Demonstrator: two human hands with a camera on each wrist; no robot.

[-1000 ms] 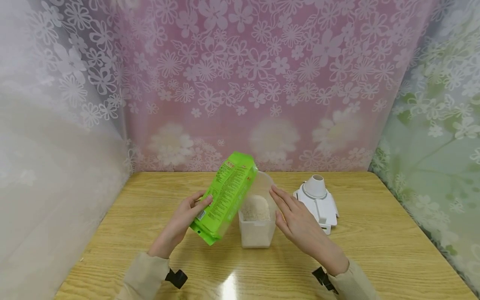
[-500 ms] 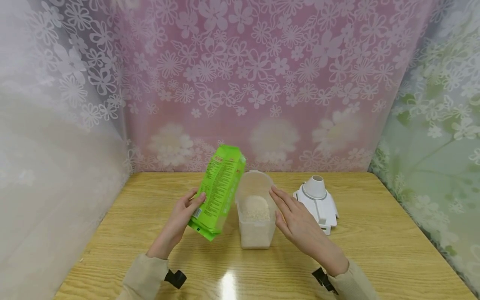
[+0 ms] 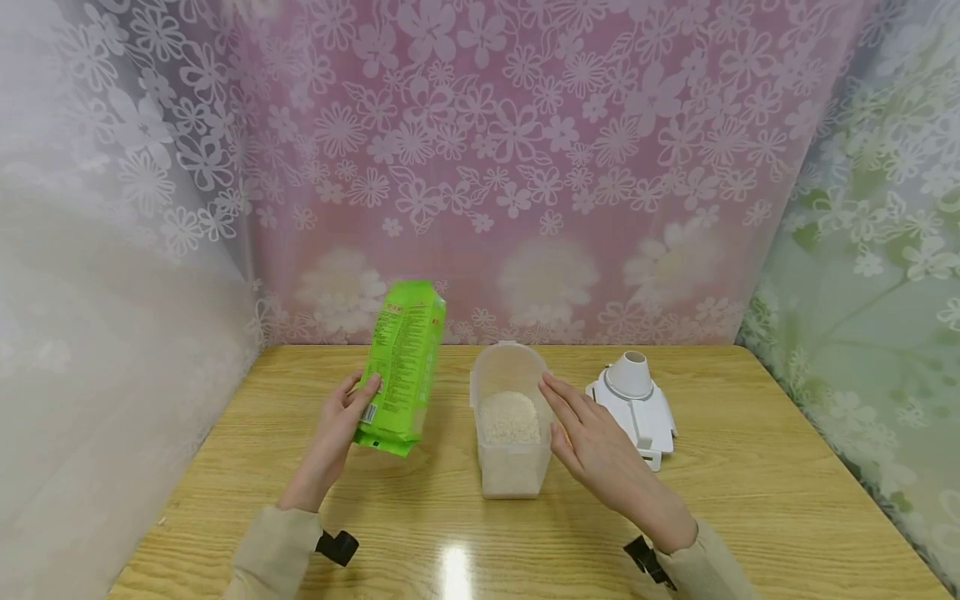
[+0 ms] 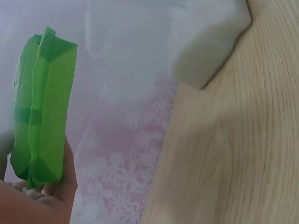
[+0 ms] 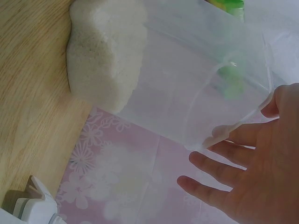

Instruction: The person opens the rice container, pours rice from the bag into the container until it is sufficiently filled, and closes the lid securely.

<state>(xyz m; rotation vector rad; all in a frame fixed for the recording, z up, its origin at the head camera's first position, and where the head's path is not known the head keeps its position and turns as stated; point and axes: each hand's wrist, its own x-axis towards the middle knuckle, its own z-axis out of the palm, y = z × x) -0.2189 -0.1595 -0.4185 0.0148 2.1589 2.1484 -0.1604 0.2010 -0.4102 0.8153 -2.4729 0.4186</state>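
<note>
My left hand (image 3: 337, 414) grips a bright green printed bag (image 3: 402, 367) by its lower left side, thumb over the printed face. The bag is held up to the left of a translucent plastic container (image 3: 516, 471). In the left wrist view the folded end of the green bag (image 4: 53, 107) faces the camera. White rice (image 3: 512, 418) lies heaped in the container's lower part, which stands on the table. At the container's right side, my right hand (image 3: 596, 442) rests its nearly straight fingers on the rim; the right wrist view shows thumb and fingertips at the rim (image 5: 250, 114).
A white plastic piece with a cone-shaped spout (image 3: 632, 379) lies on the wooden table (image 3: 750, 467), right of the container and behind my right hand. Floral curtains (image 3: 525, 167) hang behind the table and along both sides.
My left hand has moved the green bag leftward, away from over the container, and turned it more upright. The rice is now in fuller view. The right hand has stayed at the rim.
</note>
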